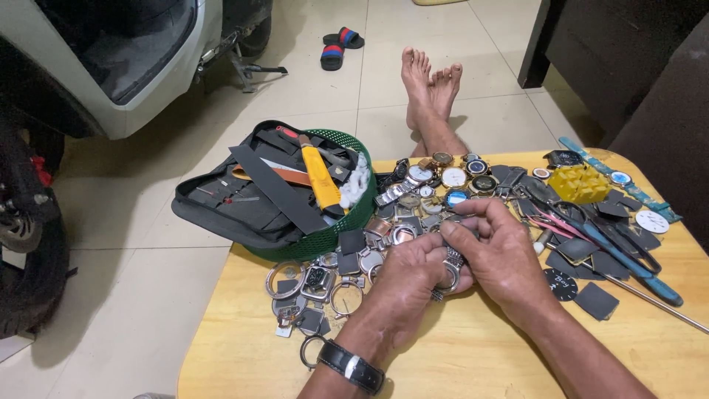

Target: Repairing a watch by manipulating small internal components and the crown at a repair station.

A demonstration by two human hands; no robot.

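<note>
Your left hand (410, 270) and right hand (498, 251) meet over the wooden table (473, 362), fingers curled closed around a silver wristwatch (449, 272) pinched between both thumbs. Loose watch cases (347, 295) lie just beyond your left fingertips, tweezers (561, 225) past the right.

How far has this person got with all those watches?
Many watches already lie in pieces: loose cases, dials and dark backs cover the wooden table. Now the left hand and right hand grip one metal-band watch. Whole watches wait behind.
</note>
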